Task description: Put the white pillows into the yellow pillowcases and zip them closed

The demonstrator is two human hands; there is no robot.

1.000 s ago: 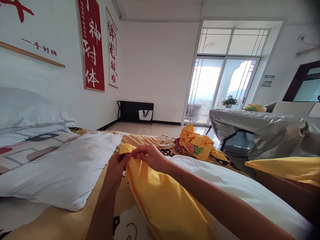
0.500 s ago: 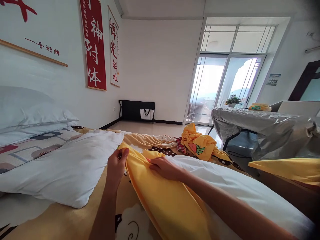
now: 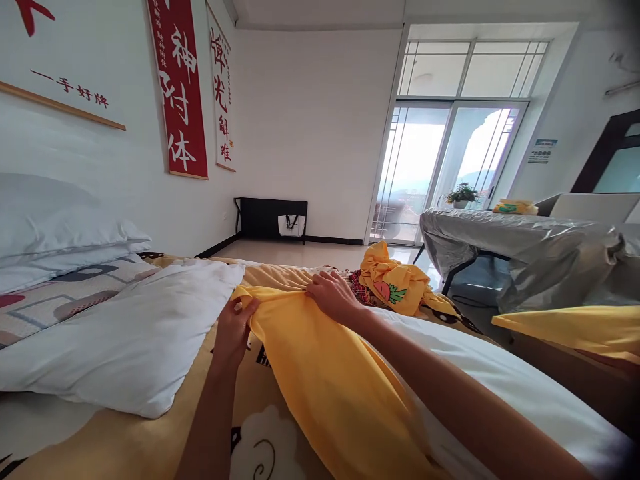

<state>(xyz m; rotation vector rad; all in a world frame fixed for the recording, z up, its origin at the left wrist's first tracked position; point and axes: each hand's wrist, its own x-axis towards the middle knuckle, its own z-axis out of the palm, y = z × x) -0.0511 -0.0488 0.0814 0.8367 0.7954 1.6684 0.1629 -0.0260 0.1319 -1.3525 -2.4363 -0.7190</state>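
Note:
A yellow pillowcase (image 3: 320, 367) stretches from the middle of the bed toward me. My left hand (image 3: 233, 333) is closed on its far left corner, thumb on top of the cloth. Further right, my right hand (image 3: 334, 297) curls its fingers over the far edge of the same pillowcase; the fingertips are partly hidden. Under my right forearm lies a white pillow (image 3: 460, 360), partly covered by the yellow cloth. To the left of my left hand another white pillow (image 3: 130, 333) rests flat on the bed.
Beyond my right hand sits a crumpled yellow cloth with a carrot print (image 3: 397, 283). More white pillows (image 3: 60, 213) are stacked at the left wall. A plastic-covered table (image 3: 500, 230) stands at the right, and a yellow cloth corner (image 3: 565, 330) juts in below it.
My right hand has moved away from me to the pillowcase's far edge, and the cloth there is spread wider and flatter. My left hand keeps its corner. The view has shifted slightly.

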